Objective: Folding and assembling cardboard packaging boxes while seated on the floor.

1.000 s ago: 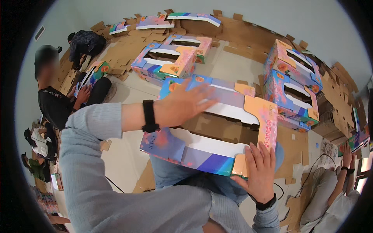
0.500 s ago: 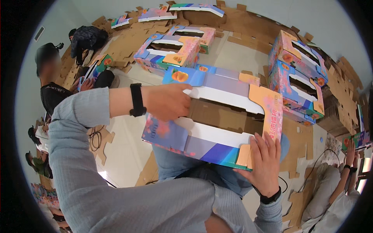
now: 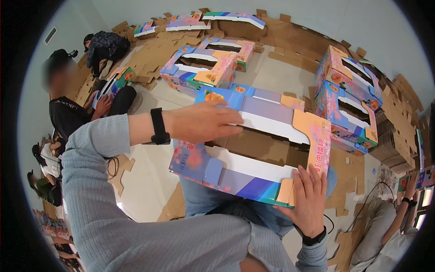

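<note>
A colourful printed cardboard box (image 3: pixel 244 180) with a long opening in its top lies across my lap. White folded flaps line the opening, and bare brown board shows inside. My left hand (image 3: pixel 201 121) reaches over the box's left end, its fingers stretched out along the top by the opening and holding nothing. Part of that end is hidden beneath it. At the near right corner, my right hand (image 3: pixel 306 197) rests with flat fingers on the orange end panel (image 3: pixel 312 131). Its thumb lies apart, against the near side.
More printed boxes stand beyond mine (image 3: pixel 199 65) and in a stack at the right (image 3: pixel 349 106). Flattened cardboard (image 3: pixel 398 140) is piled behind that stack. A person (image 3: pixel 68 109) sits at the left with a similar box; another person's arms (image 3: pixel 401 208) show at the right.
My left hand has let go of the left end's edge by the opening; its curled fingers have straightened across the top. A flap at that end now stands more raised. My right hand stays on its corner.
</note>
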A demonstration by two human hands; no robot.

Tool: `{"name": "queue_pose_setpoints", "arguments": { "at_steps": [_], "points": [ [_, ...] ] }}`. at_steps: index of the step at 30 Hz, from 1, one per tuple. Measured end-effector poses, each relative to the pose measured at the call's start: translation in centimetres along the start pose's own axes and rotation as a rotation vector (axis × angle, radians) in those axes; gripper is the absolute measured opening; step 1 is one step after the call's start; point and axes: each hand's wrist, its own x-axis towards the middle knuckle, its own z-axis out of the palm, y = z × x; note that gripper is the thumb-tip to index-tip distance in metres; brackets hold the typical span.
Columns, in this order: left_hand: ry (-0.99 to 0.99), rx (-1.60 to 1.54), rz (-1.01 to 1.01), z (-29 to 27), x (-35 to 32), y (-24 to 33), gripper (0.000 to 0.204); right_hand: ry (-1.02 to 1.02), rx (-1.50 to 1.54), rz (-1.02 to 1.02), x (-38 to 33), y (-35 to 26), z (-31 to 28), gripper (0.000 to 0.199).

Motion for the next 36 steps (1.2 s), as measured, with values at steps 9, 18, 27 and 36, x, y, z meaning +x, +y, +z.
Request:
{"name": "queue_pose_setpoints", "arguments": {
  "at_steps": [9, 18, 27, 36],
  "points": [
    [-0.235, -0.052, -0.7, 2.4, 1.0, -0.9, 0.111, 0.003, -0.014, -0.012, 0.0, -0.2, -0.2, 0.091],
    [-0.191, -0.196, -0.748, 3.7, 1.5, -2.0, 0.105, -0.017, -0.001, -0.013, 0.3, -0.3, -0.6, 0.09],
    [-0.107, -0.21, -0.732, 3.7, 0.2, -2.6, 0.101, 0.102, 0.166, -0.061, -1.8, 3.5, 0.0, 0.087],
    [0.063, -0.182, -0.855, 3.3, -1.6, -1.5, 0.097, 0.031, 1.597, 0.544, -3.9, 9.4, 4.9, 0.062]
  ]
}}
